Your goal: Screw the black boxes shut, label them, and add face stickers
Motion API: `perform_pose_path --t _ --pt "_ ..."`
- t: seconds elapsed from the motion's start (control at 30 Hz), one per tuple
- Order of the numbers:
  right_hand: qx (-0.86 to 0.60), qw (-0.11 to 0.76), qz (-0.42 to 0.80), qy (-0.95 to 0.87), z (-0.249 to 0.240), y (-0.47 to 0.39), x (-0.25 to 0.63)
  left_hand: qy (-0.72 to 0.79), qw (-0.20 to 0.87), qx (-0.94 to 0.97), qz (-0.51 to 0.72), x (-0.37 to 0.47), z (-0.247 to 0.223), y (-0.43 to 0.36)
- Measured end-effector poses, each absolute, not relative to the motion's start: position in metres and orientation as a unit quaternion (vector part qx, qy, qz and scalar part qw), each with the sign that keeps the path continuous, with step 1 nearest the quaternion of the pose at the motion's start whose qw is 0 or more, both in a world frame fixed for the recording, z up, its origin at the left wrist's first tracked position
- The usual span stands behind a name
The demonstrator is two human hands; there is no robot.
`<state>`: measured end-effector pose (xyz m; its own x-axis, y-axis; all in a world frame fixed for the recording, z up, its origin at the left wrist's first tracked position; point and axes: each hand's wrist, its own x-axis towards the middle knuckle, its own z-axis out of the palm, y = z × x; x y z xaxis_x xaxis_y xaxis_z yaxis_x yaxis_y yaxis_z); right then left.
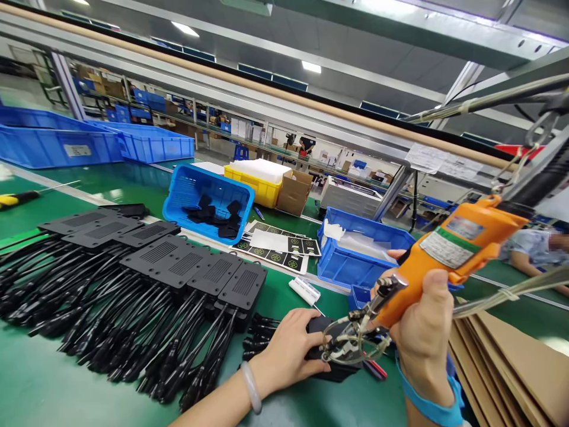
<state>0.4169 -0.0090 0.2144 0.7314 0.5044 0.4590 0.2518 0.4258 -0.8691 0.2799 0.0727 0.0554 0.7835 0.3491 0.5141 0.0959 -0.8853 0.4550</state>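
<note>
My right hand (424, 329) is wrapped around an orange electric screwdriver (444, 255) that hangs from a cable. The tool tilts down to the left, its tip end close to my left hand (288, 350). The fingers of that left hand grip a black plastic box (340, 372), which lies low over the green bench. Wires and metal fittings around the screwdriver's nose hide much of the box, so I cannot tell whether the bit touches it. Left of it, several black vented boxes (180, 264) lie in an overlapping row, their black cables (146, 332) trailing forward.
A blue basket (208, 178) of black pieces stands behind the row, near label sheets (271, 249). A blue bin (360, 237), a white block (304, 290) and red-handled tool (376, 369) are close by. Cardboard sheets (511, 356) stand right; a person's arm (528, 261) shows beyond.
</note>
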Motion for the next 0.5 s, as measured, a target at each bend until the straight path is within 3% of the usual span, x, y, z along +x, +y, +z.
perform_pose_path --t 0.33,0.5 --pt "-0.507 0.785 0.112 -0.338 0.198 -0.022 0.404 0.128 0.221 0.92 0.296 0.281 0.052 0.072" --pt "-0.517 0.773 0.108 -0.351 0.218 -0.022 0.405 0.118 0.222 0.924 0.289 0.283 0.049 0.074"
